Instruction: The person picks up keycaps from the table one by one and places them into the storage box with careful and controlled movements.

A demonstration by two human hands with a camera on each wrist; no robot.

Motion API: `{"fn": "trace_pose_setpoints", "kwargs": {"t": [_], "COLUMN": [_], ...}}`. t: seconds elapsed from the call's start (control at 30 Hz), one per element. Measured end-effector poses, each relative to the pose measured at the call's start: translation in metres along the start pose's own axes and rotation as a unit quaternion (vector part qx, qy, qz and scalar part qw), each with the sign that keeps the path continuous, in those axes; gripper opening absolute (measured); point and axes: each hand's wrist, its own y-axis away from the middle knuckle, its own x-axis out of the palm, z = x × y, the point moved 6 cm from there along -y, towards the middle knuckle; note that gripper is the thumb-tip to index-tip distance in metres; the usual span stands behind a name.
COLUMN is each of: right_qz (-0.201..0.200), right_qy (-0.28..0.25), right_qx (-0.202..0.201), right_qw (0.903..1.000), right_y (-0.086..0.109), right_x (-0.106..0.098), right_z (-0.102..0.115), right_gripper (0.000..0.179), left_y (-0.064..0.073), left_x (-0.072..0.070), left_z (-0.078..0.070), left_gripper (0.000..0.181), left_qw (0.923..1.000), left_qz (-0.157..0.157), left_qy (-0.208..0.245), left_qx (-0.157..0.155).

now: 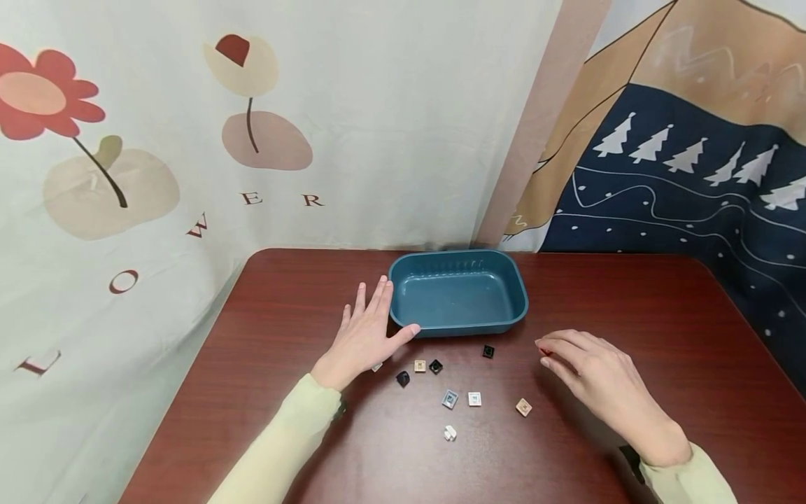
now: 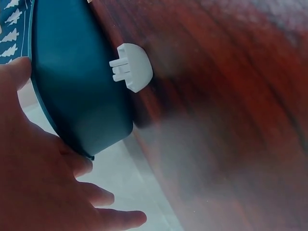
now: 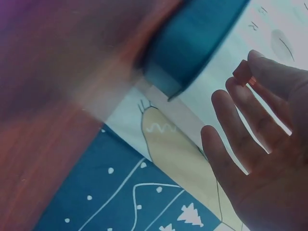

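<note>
Red piece (image 1: 545,351) pinched, right hand (image 1: 601,381); keycaps (image 1: 450,399) scattered nr tray (image 1: 457,323).

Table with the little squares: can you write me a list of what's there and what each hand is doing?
tray: blue tray, nothing visible inside
little pieces: small square pieces scattered on the table in front of the tray
left hand: left hand flat against the tray's left side
right hand: right hand pinches a small red piece in its fingers
behind: flower cloth
</note>
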Motion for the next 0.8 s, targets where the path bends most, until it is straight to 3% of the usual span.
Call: {"fn": "trace_pose_setpoints", "kwargs": {"t": [0.13,0.8], "right_qz": [-0.013,-0.040], "right_qy": [-0.006,-0.052], "right_qx": [0.001,0.006], "right_qw": [0.9999,0.9979], "right_y": [-0.009,-0.056], "right_x": [-0.003,0.005], "right_z": [0.004,0.010], "right_gripper": [0.037,0.033], "left_y": [0.000,-0.001], "left_x": [-0.001,-0.003], "left_z": [-0.001,-0.004], "left_gripper": [0.104,0.098], "left_qw": [1.0000,0.9998], "left_qz": [-0.004,0.011], "left_qy": [-0.004,-0.010], "left_qx": [0.002,0.010]}}
